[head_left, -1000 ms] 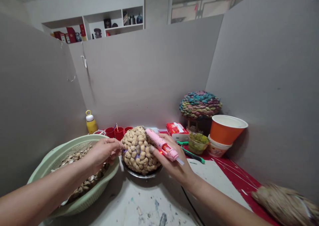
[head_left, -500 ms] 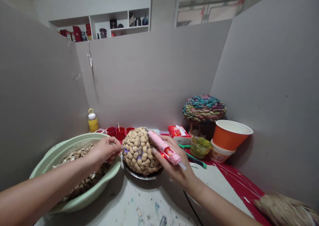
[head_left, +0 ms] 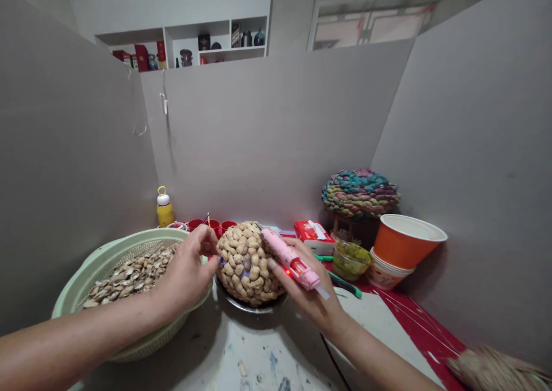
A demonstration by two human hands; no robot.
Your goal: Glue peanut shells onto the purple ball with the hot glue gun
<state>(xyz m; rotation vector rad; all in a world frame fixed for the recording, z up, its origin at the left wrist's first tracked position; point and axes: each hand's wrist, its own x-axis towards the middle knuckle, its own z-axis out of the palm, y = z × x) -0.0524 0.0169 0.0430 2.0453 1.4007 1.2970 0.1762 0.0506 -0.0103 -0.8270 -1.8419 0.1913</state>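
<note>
A rounded form covered in peanuts [head_left: 252,264], with small purple patches showing between them, sits in a shallow metal bowl [head_left: 250,309]. At its left side is my left hand [head_left: 192,267], thumb and fingers curved but apart. I see nothing between them; whether the fingertips touch the peanuts I cannot tell. My right hand [head_left: 313,284] grips a pink hot glue gun [head_left: 291,259] against the right side of the form, its nozzle pointing up and left. A clear glue stick [head_left: 322,291] sticks out of its back end.
Left stands a pale green colander [head_left: 71,284] of flat brown shells [head_left: 133,273]. Behind are a yellow bottle [head_left: 164,213] and red cups [head_left: 214,225]. To the right are a red box [head_left: 314,233], yellow-green bowl [head_left: 351,259], orange bucket [head_left: 403,244] and coloured woven piece [head_left: 360,192]. Grey panels surround the table.
My left hand's thumb and fingers have spread from a pinch beside the peanut-covered form. The glue gun stays in my right hand at its right side. The view has shifted slightly.
</note>
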